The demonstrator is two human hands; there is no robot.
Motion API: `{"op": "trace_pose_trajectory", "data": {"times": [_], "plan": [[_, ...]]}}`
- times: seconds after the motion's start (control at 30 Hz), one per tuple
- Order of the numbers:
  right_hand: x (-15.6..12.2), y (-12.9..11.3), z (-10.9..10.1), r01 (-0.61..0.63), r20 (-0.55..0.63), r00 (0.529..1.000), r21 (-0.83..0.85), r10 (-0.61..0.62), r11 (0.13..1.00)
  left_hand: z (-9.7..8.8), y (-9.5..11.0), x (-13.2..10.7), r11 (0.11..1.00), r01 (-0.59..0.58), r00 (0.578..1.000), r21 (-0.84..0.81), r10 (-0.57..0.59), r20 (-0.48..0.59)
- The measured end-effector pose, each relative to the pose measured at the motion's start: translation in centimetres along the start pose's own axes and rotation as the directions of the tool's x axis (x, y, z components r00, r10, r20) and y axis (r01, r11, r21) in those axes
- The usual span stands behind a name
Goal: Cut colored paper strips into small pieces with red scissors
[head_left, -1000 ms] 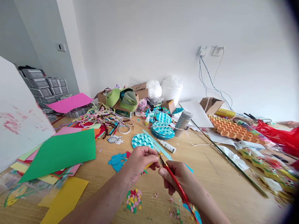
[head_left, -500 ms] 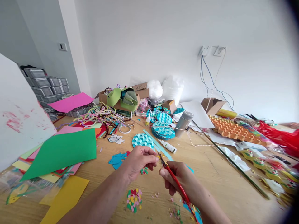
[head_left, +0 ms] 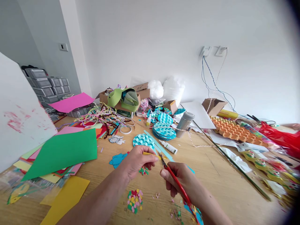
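Between the thumb and fingers of my left hand [head_left: 140,161] is a narrow yellow paper strip [head_left: 150,153], pointing right. My right hand [head_left: 178,178] grips red-handled scissors [head_left: 177,182], whose blade tips are at the strip's right end. Below my hands lies a small pile of paper dots [head_left: 134,200] in pink, yellow, red and green. More dots [head_left: 143,171] show just under my left fingers. A blue paper fish [head_left: 117,160] lies left of my left hand, partly hidden by it. Beyond my hands sits a round card with teal scales [head_left: 142,141].
A white glue bottle [head_left: 169,147] lies behind my right hand, near a grey flask [head_left: 185,124]. Coloured paper sheets [head_left: 63,153] are stacked at left. A long green stick [head_left: 236,165] crosses the right side, beside an orange egg tray [head_left: 236,131]. Paper scraps [head_left: 177,214] lie near my right wrist.
My left fingers have shifted slightly left along with the yellow strip, and more of the strip shows above them. The scissors have barely moved.
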State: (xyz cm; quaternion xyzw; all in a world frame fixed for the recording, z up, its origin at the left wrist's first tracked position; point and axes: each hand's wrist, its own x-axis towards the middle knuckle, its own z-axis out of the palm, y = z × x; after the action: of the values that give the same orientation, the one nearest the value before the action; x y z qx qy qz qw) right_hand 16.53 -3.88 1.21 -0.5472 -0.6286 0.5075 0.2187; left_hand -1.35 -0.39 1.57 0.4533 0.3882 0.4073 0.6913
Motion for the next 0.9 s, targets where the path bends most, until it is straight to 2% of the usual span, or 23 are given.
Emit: {"op": "trace_pose_trajectory", "data": {"times": [0.27,0.63,0.8,0.9], "plan": [[0.0,0.0,-0.1,-0.004,0.002,1.0,-0.018,0.004,1.0,-0.1,0.1,0.0,1.0,-0.006,0.999,-0.003,0.006,-0.043],[-0.1,0.1,0.0,-0.005,0.005,1.0,0.001,0.005,1.0,0.0,0.1,0.0,1.0,0.001,1.0,-0.015,-0.001,-0.03],[-0.2,-0.6,0.1,-0.014,-0.024,1.0,0.017,0.014,1.0,0.2,-0.1,0.1,0.993,0.045,0.998,-0.113,-0.04,0.052],[-0.1,-1.0,0.2,-0.017,-0.037,0.999,0.024,0.018,1.0,0.3,-0.5,0.4,0.955,0.133,0.988,-0.264,-0.106,0.114]]}}
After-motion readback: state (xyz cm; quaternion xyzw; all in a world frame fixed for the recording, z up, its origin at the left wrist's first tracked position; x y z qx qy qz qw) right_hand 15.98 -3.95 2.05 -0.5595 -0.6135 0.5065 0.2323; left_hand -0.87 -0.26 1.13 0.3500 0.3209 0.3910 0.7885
